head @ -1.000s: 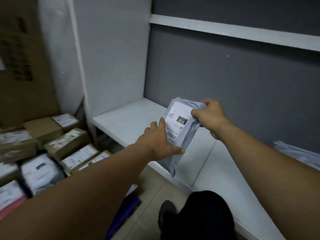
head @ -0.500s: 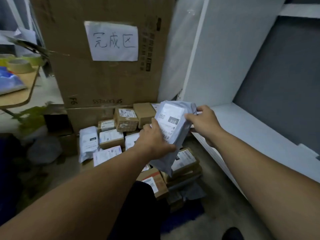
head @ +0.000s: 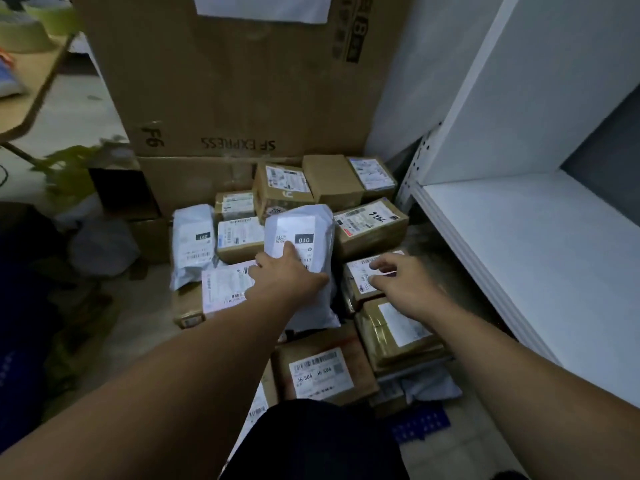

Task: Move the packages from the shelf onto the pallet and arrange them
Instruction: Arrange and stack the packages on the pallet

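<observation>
My left grip [head: 287, 275] is closed on the grey mailer [head: 301, 233]. It holds the lower half, with the fingers laid over the white label and the thumb at the right edge. The mailer is a soft grey plastic bag, puffed and creased at the top, and its bottom end hangs slack below the hand. The label covers most of the front face. It carries a small square code, a black block reading 010, and a barcode partly hidden under my fingers.

The mailer is in front of the SF EXPRESS carton [head: 242, 81], tilted up over the middle of the packages [head: 239, 239] stacked at the carton's foot. I cannot tell whether its lower end touches the ones beneath.

My right grip [head: 405, 282] holds nothing. Its fingers are loosely spread and blurred, and it hovers just right of the mailer over a brown labelled box [head: 356, 271].

Closer to the carton lies a box with a handwritten label [head: 370, 226]. Off to the left of the pile is a white mailer [head: 192, 244].

Farther from the carton, toward me, are a box marked J6-S04 [head: 322, 374] and a taped box [head: 394, 332]. A corner of the blue pallet [head: 420, 426] shows at the far end of the pile from the carton. The white shelf [head: 519, 244] stands to the carton's right.
</observation>
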